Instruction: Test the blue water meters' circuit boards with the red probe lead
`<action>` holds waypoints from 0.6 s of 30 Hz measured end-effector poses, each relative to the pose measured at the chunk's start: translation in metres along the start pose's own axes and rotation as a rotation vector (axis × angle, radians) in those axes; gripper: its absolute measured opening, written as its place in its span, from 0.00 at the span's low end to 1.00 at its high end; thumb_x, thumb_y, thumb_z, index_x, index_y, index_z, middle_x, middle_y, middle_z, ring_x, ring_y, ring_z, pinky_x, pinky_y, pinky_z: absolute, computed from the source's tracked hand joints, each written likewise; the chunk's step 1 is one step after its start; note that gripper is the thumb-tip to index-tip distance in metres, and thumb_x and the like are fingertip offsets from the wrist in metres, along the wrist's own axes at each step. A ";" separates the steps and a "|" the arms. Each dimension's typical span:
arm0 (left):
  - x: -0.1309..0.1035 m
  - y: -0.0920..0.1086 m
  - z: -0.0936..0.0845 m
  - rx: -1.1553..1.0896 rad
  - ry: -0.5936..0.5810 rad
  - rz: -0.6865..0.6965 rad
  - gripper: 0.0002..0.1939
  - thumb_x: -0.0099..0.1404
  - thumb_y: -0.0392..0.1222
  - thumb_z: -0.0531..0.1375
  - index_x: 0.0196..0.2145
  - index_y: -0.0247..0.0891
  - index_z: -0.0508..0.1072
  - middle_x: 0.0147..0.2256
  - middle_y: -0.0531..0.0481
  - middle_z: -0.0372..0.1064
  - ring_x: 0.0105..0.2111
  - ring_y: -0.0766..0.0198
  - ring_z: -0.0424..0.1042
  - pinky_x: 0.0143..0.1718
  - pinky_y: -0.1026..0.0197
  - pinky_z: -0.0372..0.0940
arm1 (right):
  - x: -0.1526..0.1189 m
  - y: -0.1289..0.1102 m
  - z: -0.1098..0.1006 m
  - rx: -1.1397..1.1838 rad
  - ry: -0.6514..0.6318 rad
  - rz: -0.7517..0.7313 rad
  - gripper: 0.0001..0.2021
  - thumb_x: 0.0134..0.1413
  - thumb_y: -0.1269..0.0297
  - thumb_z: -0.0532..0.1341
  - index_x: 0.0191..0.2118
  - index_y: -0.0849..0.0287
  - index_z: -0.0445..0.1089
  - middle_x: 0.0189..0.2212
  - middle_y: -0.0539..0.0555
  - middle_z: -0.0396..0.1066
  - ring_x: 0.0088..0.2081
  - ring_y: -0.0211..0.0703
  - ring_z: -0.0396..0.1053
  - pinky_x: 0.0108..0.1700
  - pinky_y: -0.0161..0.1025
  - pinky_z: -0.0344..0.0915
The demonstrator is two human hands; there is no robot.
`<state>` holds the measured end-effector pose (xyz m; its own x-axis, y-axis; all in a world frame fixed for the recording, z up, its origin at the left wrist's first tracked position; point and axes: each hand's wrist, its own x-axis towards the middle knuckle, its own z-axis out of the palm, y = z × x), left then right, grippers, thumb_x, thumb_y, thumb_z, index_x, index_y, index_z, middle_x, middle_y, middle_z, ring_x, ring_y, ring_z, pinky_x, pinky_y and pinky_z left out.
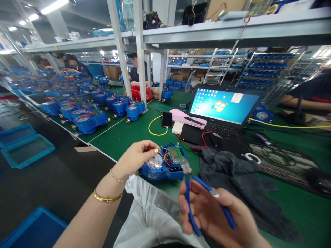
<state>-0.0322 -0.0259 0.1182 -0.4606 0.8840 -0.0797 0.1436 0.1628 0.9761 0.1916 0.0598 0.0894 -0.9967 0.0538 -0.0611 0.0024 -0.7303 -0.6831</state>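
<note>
A blue water meter (155, 168) lies on the green bench top in front of me, with a round dial, an opened compartment of coloured wires and a small display board (176, 155). Over the dial, my left hand (143, 153) has thumb and fingers pinched together; a thin pale wire (160, 147) runs from the fingertips toward the compartment. My right hand (214, 210) holds blue-handled cutting pliers (190, 193), their handles spread. The jaws are close to the right end of the meter, slightly blurred, and I cannot tell whether they touch it.
Behind the meter are a phone (167, 120), pink cloth (178, 115) and an open laptop (223, 106). A dark grey cloth (232, 179) lies at right, near cables. Several blue meters (89, 120) crowd the left bench. A shelf post (139, 51) rises behind; people sit farther off.
</note>
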 end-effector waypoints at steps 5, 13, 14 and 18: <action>-0.001 0.000 -0.002 0.001 -0.006 -0.002 0.15 0.52 0.48 0.64 0.33 0.34 0.71 0.29 0.52 0.69 0.28 0.68 0.65 0.31 0.65 0.59 | 0.036 0.030 0.017 0.181 -0.060 0.078 0.23 0.53 0.44 0.54 0.40 0.61 0.67 0.28 0.55 0.68 0.28 0.43 0.71 0.32 0.36 0.64; 0.000 -0.002 -0.003 -0.010 0.000 -0.002 0.14 0.53 0.47 0.64 0.33 0.35 0.72 0.29 0.52 0.70 0.29 0.67 0.67 0.32 0.65 0.60 | 0.056 0.037 0.015 0.259 0.026 0.108 0.23 0.50 0.45 0.58 0.38 0.64 0.67 0.28 0.54 0.68 0.27 0.44 0.73 0.29 0.35 0.64; 0.000 -0.001 -0.004 -0.014 -0.001 -0.003 0.14 0.53 0.47 0.64 0.33 0.35 0.72 0.29 0.52 0.70 0.29 0.67 0.67 0.32 0.65 0.60 | 0.058 0.037 0.015 0.262 0.031 0.102 0.23 0.50 0.45 0.58 0.38 0.64 0.67 0.28 0.53 0.68 0.27 0.44 0.72 0.28 0.35 0.63; 0.000 0.001 -0.004 -0.023 -0.004 -0.002 0.14 0.53 0.47 0.64 0.32 0.34 0.72 0.29 0.53 0.70 0.28 0.68 0.66 0.32 0.65 0.60 | 0.064 0.038 0.017 0.259 0.058 0.079 0.23 0.47 0.45 0.60 0.37 0.63 0.67 0.26 0.52 0.68 0.24 0.42 0.72 0.26 0.33 0.63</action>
<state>-0.0352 -0.0274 0.1197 -0.4573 0.8855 -0.0825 0.1222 0.1544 0.9804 0.1268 0.0241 0.0718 -0.9879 0.0235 -0.1534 0.0513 -0.8833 -0.4659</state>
